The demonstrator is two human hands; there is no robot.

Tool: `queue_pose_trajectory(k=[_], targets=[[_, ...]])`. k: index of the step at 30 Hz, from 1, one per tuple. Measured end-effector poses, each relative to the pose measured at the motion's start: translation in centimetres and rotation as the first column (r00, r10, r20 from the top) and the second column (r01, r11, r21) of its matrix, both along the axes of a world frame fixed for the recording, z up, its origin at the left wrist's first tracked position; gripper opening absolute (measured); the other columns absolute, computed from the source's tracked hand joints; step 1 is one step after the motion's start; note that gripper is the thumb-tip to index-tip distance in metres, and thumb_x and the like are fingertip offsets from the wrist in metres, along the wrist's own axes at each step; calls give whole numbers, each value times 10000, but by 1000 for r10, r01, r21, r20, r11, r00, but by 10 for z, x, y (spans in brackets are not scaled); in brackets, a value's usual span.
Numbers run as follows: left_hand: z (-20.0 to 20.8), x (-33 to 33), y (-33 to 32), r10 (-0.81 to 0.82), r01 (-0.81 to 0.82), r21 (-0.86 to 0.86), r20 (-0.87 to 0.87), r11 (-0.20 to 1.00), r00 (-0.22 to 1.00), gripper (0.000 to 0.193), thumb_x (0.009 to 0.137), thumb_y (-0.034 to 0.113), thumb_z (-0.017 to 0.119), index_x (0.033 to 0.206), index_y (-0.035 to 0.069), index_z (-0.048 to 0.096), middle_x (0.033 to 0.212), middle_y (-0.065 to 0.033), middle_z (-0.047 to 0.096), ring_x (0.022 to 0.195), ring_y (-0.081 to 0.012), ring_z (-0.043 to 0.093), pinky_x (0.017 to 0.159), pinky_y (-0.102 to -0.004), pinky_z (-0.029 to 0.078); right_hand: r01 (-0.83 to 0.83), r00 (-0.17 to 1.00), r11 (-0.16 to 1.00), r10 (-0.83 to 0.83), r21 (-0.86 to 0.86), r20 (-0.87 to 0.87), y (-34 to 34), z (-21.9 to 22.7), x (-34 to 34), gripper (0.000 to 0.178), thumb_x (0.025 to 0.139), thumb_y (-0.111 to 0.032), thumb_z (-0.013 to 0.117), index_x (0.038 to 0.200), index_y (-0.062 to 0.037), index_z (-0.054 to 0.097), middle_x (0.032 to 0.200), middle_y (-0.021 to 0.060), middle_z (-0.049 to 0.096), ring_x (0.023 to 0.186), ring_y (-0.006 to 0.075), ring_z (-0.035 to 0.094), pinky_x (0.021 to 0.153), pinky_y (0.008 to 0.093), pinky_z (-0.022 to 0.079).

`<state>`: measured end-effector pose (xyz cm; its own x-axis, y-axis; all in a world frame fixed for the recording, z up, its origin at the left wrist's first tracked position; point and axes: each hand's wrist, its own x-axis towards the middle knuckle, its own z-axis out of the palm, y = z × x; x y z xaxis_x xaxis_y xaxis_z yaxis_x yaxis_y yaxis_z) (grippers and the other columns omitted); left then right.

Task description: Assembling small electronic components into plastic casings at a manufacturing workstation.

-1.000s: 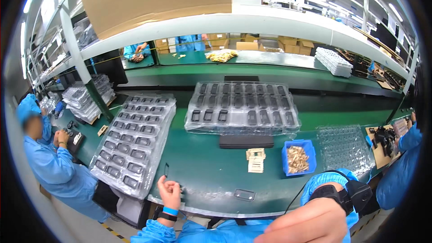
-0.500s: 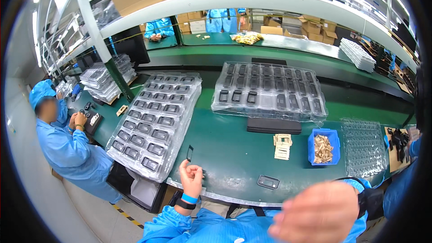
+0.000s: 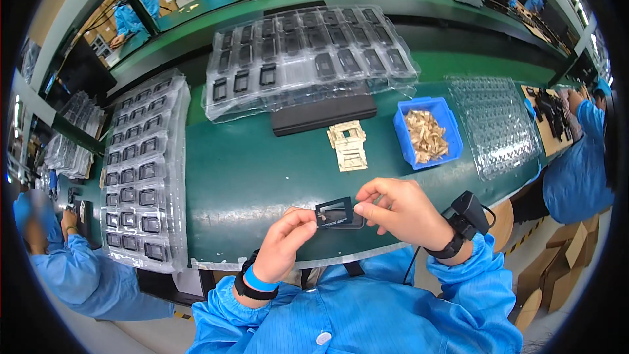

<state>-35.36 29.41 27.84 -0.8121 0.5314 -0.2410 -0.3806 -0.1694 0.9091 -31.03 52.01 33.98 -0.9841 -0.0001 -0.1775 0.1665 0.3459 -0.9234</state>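
Between thumb and fingers, my left hand [image 3: 285, 239] pinches the left edge of a thin black rectangular frame [image 3: 345, 204] with a see-through window. My right hand [image 3: 403, 213] has its thumb and index finger curled at the frame's right edge, apparently pinching it; the exact contact is too small to make out. Just beneath the frame, a dark casing [image 3: 357, 223] shows along its lower right edge, largely hidden. Both hands are low over the green table [image 3: 255, 177], close to its front edge.
Clear trays of black casings stand at left [image 3: 175, 157] and at the back [image 3: 288, 85]. Beyond my hands are cream-coloured frame pieces [image 3: 348, 147], a blue bin [image 3: 401, 132] of tan strips and an empty clear tray [image 3: 495, 124]. Co-workers sit on both sides.
My left hand has brought the black frame rightward, over the casing on the table. My right hand, blurred near the camera before, has come to the frame's right edge. The view has shifted.
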Motion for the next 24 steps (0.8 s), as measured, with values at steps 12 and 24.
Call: queue_pose_trajectory(k=[12, 24], targets=[[-20, 21, 16, -114, 91, -135, -176, 987, 978, 227, 885, 40, 614, 1109, 1, 628, 1126, -48, 504, 1003, -129, 505, 884, -278, 410, 277, 950, 928, -227, -247, 213, -3, -49, 42, 132, 892, -100, 672, 928, 9, 607, 773, 51, 636, 608, 94, 621, 487, 247, 493], [-36, 31, 23, 60, -304, -343, -571, 889, 819, 638, 845, 31, 641, 1414, -57, 366, 1550, -209, 161, 1323, -317, 416, 1090, -443, 346, 416, 879, 909, -395, 23, -269, -5, -69, 34, 84, 892, -69, 657, 885, -3, 604, 714, 56, 600, 555, 95, 564, 494, 254, 447]])
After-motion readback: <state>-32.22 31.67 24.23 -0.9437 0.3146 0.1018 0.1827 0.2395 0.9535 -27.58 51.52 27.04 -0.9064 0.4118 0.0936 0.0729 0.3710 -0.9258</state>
